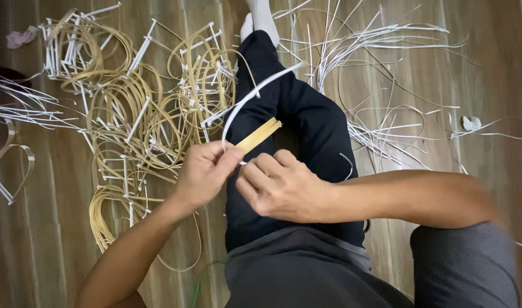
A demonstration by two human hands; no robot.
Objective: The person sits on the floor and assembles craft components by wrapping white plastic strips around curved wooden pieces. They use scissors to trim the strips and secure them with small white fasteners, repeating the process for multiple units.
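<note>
The left hand (204, 171) pinches a flat tan bamboo strip (260, 135), which juts up and to the right from its fingertips, together with a thin white plastic band (255, 94) arching above it. The right hand (281, 185), fingers curled, touches the strip's lower end just beside the left.

No packages, labels, signs or screens in view.
</note>
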